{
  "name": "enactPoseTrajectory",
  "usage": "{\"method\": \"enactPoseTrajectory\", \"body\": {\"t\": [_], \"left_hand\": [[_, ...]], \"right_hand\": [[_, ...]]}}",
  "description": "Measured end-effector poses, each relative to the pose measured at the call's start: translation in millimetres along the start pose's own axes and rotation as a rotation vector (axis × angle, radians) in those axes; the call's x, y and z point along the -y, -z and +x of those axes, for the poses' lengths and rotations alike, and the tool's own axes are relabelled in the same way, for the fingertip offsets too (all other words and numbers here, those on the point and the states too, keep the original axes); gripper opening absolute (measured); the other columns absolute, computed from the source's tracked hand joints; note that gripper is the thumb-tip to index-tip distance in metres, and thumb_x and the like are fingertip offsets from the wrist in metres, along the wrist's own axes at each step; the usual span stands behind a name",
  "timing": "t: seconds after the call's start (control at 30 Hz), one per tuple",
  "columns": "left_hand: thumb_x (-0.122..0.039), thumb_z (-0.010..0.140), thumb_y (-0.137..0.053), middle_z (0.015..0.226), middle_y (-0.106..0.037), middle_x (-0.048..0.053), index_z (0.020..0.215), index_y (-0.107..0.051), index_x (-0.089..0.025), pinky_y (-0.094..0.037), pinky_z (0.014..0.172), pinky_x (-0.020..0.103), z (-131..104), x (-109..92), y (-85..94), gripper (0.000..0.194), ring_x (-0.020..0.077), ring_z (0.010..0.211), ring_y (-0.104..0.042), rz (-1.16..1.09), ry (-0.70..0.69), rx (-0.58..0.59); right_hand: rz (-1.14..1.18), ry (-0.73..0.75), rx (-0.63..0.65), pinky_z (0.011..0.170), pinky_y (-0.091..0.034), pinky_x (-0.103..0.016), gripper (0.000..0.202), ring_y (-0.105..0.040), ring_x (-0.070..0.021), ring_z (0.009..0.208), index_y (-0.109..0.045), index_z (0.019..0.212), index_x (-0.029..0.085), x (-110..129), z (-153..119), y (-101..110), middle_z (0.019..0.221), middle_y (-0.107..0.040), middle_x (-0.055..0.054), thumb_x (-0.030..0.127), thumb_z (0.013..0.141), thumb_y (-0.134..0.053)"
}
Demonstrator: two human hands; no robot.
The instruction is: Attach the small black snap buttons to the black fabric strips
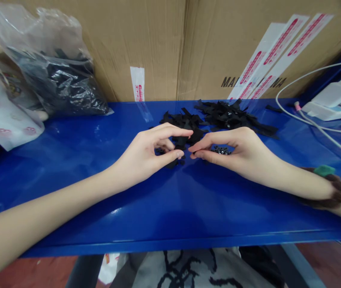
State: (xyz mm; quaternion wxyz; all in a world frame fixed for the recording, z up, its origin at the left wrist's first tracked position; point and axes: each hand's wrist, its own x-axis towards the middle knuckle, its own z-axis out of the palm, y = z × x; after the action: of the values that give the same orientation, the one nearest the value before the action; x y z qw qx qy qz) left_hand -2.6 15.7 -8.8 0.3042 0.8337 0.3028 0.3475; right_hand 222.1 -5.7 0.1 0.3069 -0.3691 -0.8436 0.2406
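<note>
My left hand [148, 152] hovers over the middle of the blue table, its index finger and thumb apart with nothing seen between them. Facing it, my right hand [240, 151] pinches a small black piece [194, 154] between thumb and fingertips; its exact kind is too small to tell. Behind my left fingers lies a pile of short black fabric strips [185, 120], partly covered by the hand. A second heap of black strips [233, 114] with a few shiny bits lies further right. Through the gap in my right hand, small shiny black pieces [222, 150] show on the table.
Cardboard boxes [158, 40] stand along the back of the blue table [146, 216]. A clear plastic bag of black material [71, 80] and a white printed bag [5, 112] are at left. White cables [281, 96] and a white power strip [335, 100] lie at right.
</note>
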Motion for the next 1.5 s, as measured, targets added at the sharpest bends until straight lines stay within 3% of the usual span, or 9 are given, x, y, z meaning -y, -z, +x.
{"method": "enactPoseTrajectory", "body": {"t": [0.27, 0.5, 0.73, 0.9, 1.1, 1.23, 1.33, 1.43, 1.5], "left_hand": [[-0.01, 0.082, -0.064, 0.127, -0.059, 0.008, 0.123, -0.062, -0.017, -0.058, 0.07, 0.017, -3, -9, -5.4, 0.041, 0.0029, 0.071, -0.064, 0.014, -0.034, 0.024], [-0.008, 0.083, -0.062, 0.129, -0.058, 0.007, 0.124, -0.06, -0.02, -0.058, 0.068, 0.016, -4, -9, -7.1, 0.042, 0.0013, 0.067, -0.061, 0.01, -0.067, 0.035], [-0.009, 0.082, -0.064, 0.135, -0.055, 0.009, 0.129, -0.057, -0.018, -0.057, 0.071, 0.015, -4, -7, -8.1, 0.048, 0.0094, 0.095, -0.063, 0.035, -0.073, 0.052], [-0.008, 0.083, -0.064, 0.134, -0.055, 0.009, 0.13, -0.057, -0.018, -0.057, 0.072, 0.015, -4, -6, -8.4, 0.049, 0.0119, 0.103, -0.062, 0.053, -0.098, 0.056], [-0.009, 0.083, -0.064, 0.135, -0.056, 0.007, 0.131, -0.057, -0.024, -0.058, 0.077, 0.02, -4, -8, -7.0, 0.051, 0.018, 0.118, -0.057, 0.138, -0.154, 0.053], [-0.009, 0.085, -0.06, 0.139, -0.053, 0.006, 0.133, -0.055, -0.028, -0.059, 0.081, 0.025, -4, -11, -7.7, 0.051, 0.0189, 0.116, -0.059, 0.185, -0.17, 0.085], [-0.013, 0.088, -0.057, 0.143, -0.05, 0.006, 0.136, -0.05, -0.03, -0.058, 0.082, 0.026, -6, -13, -6.4, 0.051, 0.016, 0.105, -0.064, 0.222, -0.193, 0.082], [-0.019, 0.092, -0.053, 0.149, -0.041, 0.006, 0.141, -0.043, -0.03, -0.057, 0.084, 0.026, -6, -13, -0.9, 0.051, 0.0131, 0.097, -0.066, 0.308, -0.205, 0.031], [-0.022, 0.092, -0.052, 0.153, -0.035, 0.008, 0.145, -0.036, -0.027, -0.054, 0.092, 0.03, -4, -10, 4.0, 0.056, 0.0169, 0.11, -0.061, 0.452, -0.235, 0.014]], "right_hand": [[0.27, -0.153, -0.15, 0.064, -0.047, -0.022, 0.015, -0.062, -0.0105, 0.068, -0.07, 0.078, 0.019, 3, 2, -7, 0.073, -0.069, 0.002, 0.034, 0.081, -0.07], [0.239, -0.162, -0.123, 0.063, -0.043, -0.021, 0.016, -0.058, -0.009, 0.067, -0.068, 0.075, 0.017, 1, 4, -11, 0.072, -0.068, 0.002, 0.032, 0.082, -0.068], [0.174, -0.171, -0.137, 0.061, -0.038, -0.021, 0.022, -0.052, -0.0081, 0.062, -0.066, 0.069, 0.016, 0, 6, -12, 0.066, -0.064, 0.003, 0.032, 0.084, -0.065], [0.134, -0.193, -0.148, 0.057, -0.036, -0.022, 0.022, -0.051, -0.0088, 0.061, -0.068, 0.069, 0.015, 0, 6, -12, 0.065, -0.064, 0.002, 0.031, 0.084, -0.063], [0.3, -0.184, -0.144, 0.055, -0.039, -0.022, 0.012, -0.052, -0.0081, 0.058, -0.07, 0.079, 0.017, -2, 8, -13, 0.069, -0.065, 0.002, 0.027, 0.081, -0.065], [0.454, -0.219, -0.133, 0.056, -0.041, -0.02, 0.002, -0.054, -0.0074, 0.059, -0.064, 0.075, 0.016, -7, 10, -13, 0.064, -0.062, 0.004, 0.016, 0.076, -0.065], [0.511, -0.21, -0.135, 0.06, -0.042, -0.018, 0.006, -0.055, -0.0061, 0.062, -0.062, 0.077, 0.016, -11, 10, -12, 0.065, -0.062, 0.005, 0.011, 0.075, -0.064], [0.519, -0.229, -0.164, 0.059, -0.042, -0.018, 0.007, -0.054, -0.0056, 0.061, -0.061, 0.076, 0.016, -12, 9, -9, 0.065, -0.06, 0.005, 0.019, 0.076, -0.068], [0.501, -0.256, -0.169, 0.054, -0.04, -0.019, 0.014, -0.051, -0.0059, 0.058, -0.061, 0.076, 0.016, -11, 8, -7, 0.064, -0.058, 0.004, 0.025, 0.076, -0.072]]}}
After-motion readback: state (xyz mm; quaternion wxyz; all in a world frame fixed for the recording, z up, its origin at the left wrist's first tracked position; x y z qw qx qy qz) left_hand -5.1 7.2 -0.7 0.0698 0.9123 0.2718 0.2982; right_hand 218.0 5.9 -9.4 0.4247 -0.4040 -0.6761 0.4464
